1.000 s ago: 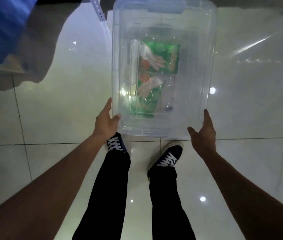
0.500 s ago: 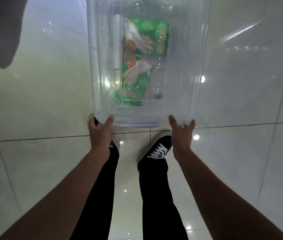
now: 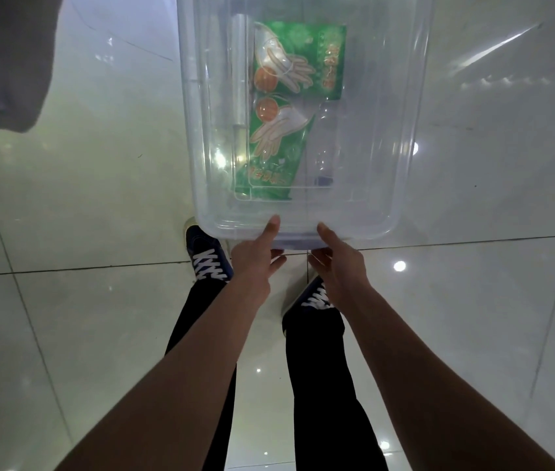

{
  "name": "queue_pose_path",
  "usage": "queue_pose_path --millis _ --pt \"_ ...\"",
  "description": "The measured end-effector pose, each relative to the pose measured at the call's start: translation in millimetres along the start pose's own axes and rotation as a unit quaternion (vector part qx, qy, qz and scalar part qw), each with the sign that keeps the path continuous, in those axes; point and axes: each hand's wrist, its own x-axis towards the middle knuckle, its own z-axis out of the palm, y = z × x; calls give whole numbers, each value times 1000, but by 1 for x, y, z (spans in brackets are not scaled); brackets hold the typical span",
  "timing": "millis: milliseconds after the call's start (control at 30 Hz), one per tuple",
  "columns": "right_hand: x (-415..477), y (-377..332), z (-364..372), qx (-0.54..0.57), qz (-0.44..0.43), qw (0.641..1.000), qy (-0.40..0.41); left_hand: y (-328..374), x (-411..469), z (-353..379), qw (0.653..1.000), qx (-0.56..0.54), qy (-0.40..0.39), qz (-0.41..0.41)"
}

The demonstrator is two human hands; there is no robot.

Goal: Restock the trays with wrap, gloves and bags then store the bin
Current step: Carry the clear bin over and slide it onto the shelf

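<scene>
With green glove packs (image 3: 298, 79) and a wrap roll (image 3: 240, 73) lying in the clear bin (image 3: 376, 209) at upper centre, restocking seems unfinished, and the left hand (image 3: 252, 263) and right hand (image 3: 340, 266) both grip its near rim.

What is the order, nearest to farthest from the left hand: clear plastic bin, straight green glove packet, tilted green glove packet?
1. The clear plastic bin: the left hand grips its near rim.
2. The tilted green glove packet: inside the bin, at the near end.
3. The straight green glove packet: inside the bin, farther back.
</scene>
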Motion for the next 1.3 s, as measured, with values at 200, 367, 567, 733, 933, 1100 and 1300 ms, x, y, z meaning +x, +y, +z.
queue_pose_path --millis 200,367,567,733,933,1100,1300 --pt "-3 -16 13 37 13 998 44 11 -6 5 999 -27 11 -15" --pt "-4 -19 13 31 11 998 59 15 -6 9 999 -27 19 -27" --pt "-14 -30 -2 -180 20 983 26 18 -7 12 999 -19 37 -30" --pt "-24 -63 -4 -502 -262 820 83 23 -5 9 999 -30 36 -13" --pt "-6 -110 21 -666 -464 578 77 51 5 -24 996 70 61 15" --pt "8 -139 36 -703 -479 521 77 102 10 -52 969 211 61 112" --pt "16 -128 24 -744 -430 507 67 173 6 -46 893 312 110 306"
